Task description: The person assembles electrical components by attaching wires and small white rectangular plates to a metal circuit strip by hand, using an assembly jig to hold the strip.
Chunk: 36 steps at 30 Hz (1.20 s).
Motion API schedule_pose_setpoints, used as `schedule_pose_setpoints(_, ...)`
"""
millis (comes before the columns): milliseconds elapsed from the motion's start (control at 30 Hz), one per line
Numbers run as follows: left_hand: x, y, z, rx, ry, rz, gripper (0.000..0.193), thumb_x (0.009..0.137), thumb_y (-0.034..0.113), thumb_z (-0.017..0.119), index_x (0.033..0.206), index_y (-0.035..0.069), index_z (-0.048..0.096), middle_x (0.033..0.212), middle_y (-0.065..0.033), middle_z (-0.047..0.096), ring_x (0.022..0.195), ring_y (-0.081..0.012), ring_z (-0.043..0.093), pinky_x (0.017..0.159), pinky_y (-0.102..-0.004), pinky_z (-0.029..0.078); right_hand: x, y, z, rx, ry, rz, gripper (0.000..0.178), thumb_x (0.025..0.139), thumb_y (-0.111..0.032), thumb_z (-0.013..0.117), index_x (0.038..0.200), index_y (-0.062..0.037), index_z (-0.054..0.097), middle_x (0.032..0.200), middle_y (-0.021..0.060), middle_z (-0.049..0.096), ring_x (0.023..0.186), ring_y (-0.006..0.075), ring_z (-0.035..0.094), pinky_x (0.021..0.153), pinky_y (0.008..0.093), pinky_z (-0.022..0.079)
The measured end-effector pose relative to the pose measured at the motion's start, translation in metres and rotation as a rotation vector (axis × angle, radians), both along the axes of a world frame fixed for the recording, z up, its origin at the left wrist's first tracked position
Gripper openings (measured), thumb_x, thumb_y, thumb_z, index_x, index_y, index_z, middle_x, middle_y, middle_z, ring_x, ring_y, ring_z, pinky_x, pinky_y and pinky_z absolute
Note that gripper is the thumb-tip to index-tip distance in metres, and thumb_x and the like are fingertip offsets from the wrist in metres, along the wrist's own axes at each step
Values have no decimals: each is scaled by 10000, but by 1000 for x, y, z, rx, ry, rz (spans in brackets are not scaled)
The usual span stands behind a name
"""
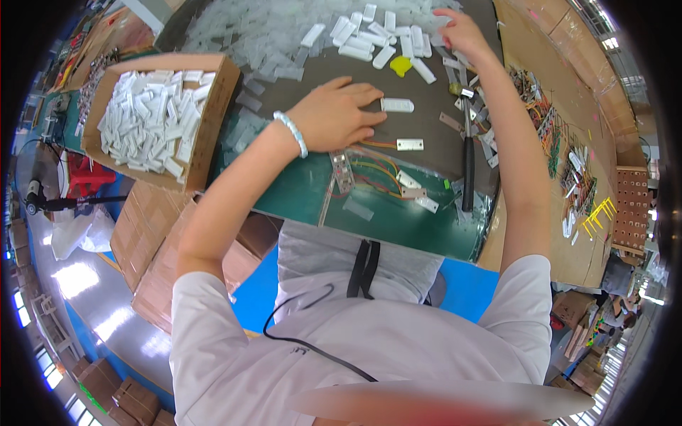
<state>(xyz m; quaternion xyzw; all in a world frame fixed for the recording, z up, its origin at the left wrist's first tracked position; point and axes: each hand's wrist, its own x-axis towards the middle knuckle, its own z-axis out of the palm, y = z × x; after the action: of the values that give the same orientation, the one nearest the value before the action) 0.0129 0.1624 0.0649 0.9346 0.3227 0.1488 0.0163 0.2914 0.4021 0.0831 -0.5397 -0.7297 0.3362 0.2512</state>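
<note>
We see the person's left hand (334, 113) lying palm down on the dark work mat (298, 92), fingers spread flat and gripping nothing, the fingertips just touching the near end of a small white rectangular plastic housing (397, 105) that rests on the mat; a pale beaded bracelet (291, 133) circles that wrist; the right hand (460, 32) is stretched far up the bench to a loose row of white plastic pieces (369, 35), its fingers curled down among them, though we cannot tell whether it has closed on one or merely touches them; just below that row lies a small yellow part (401, 66); nearer the person, a second white housing with wires (410, 145) sits on the mat, and red, orange and green leads run from it toward a cluster of similar wired parts (415, 192) on the green bench surface (398, 227); a black-handled hammer (467, 163) lies lengthwise beside the right forearm, its head toward the far end; to the left, an open cardboard box (213, 121) is heaped with finished white pieces; heaps of clear plastic bags (256, 35) spread across the far left of the mat; at the right, a cardboard sheet (554, 78) carries tangles of coloured wire parts.
</note>
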Motion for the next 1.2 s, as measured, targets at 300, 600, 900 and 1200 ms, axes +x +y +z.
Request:
schedule_pose_setpoints(300,1,2,-1,23,63,-1,363,954,307,619,1288,169,650,1448,-102,521,1354,-256,486,1144,-469,374,-7,-142,21,-164,148,339,278,965,-76,643,1217,37,677,943,114,718,798,143,704,757,269,582)
schedule_pose_setpoints(600,2,-1,-4,51,79,7,376,968,314,609,1322,189,628,1471,-95,514,1372,-255,474,1155,-468,366,-7,-175,-4,237,-123,429,213,926,-119,690,1084,21,717,953,83,674,749,185,666,681,295,541)
schedule_pose_setpoints(900,0,0,-4,28,78,7,382,970,322,606,1330,197,627,1483,-94,505,1385,-255,461,1160,-472,362,-13,-177,-14,422,-246,488,216,881,-179,726,1038,-31,747,999,109,665,897,303,667,803,386,530)
schedule_pose_setpoints(1200,4,2,-6,43,65,-6,375,971,312,603,1326,195,629,1490,-95,500,1383,-256,464,1153,-467,367,-6,-183,-8,419,-247,418,297,874,-212,745,1104,-25,724,1025,127,664,910,333,660,829,401,526)
